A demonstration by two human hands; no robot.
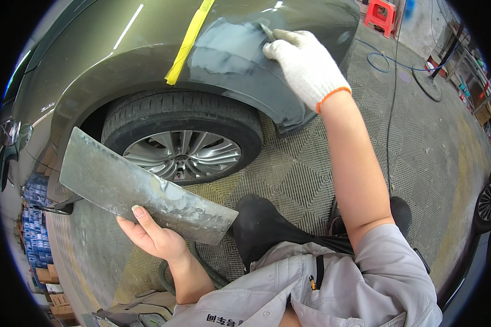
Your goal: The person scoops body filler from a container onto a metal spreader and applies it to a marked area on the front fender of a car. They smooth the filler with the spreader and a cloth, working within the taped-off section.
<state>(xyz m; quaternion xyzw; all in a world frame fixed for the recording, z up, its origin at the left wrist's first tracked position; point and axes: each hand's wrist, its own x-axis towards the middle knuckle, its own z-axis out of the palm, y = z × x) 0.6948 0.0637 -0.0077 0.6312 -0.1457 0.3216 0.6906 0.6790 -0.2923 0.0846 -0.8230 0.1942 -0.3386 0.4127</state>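
My bare left hand [157,235] grips the lower edge of a flat grey mixing board [112,173], thumb on top. Whitish filler paste [172,192] is smeared on the board's middle. In a white knit glove with an orange cuff, my right hand [305,62] pinches a small putty spreader [267,31], mostly hidden by the fingers. Its tip meets the car's olive-grey fender [120,54] at the right edge of a pale filler patch [223,46]. Yellow masking tape [190,41] runs down the fender left of the patch.
Below the fender is the car's wheel [183,152]. A red stool [381,17] stands at the far right, near a blue hose [379,61] on the patterned floor [425,147]. Blue-wrapped packs [36,229] and cardboard boxes [63,305] are stacked at the left. Another car's wheel [488,201] shows at right.
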